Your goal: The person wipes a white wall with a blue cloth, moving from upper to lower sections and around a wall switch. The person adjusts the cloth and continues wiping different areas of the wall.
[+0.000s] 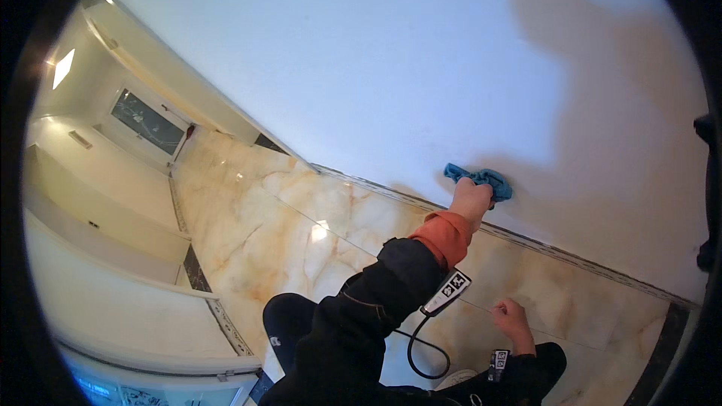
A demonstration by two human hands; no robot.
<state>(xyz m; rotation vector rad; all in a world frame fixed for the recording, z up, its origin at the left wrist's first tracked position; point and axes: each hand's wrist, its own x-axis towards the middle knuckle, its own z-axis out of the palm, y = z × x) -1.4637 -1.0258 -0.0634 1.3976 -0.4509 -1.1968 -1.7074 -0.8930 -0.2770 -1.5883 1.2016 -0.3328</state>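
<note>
A blue cloth [492, 181], bunched up, is pressed against the white wall [350, 79] low down, just above the narrow patterned baseboard [541, 247]. My left hand [472, 197], its arm stretched out in a black sleeve with an orange cuff, grips this cloth. Lower right, my right hand [511, 318] hangs above the marble-look floor with fingers curled and nothing visible in it. Each forearm bears a small device with printed codes; a black cable [414, 355] loops from the one on the left arm.
Glossy marble-look tiles [265, 225] cover the floor. A hallway runs off to the upper left, to a door with a dark glass panel [148, 121] and a long-handled tool [183, 144] beside it. At lower left stands a glass-paned door [163, 392]. A dark floor strip [657, 355] crosses at right.
</note>
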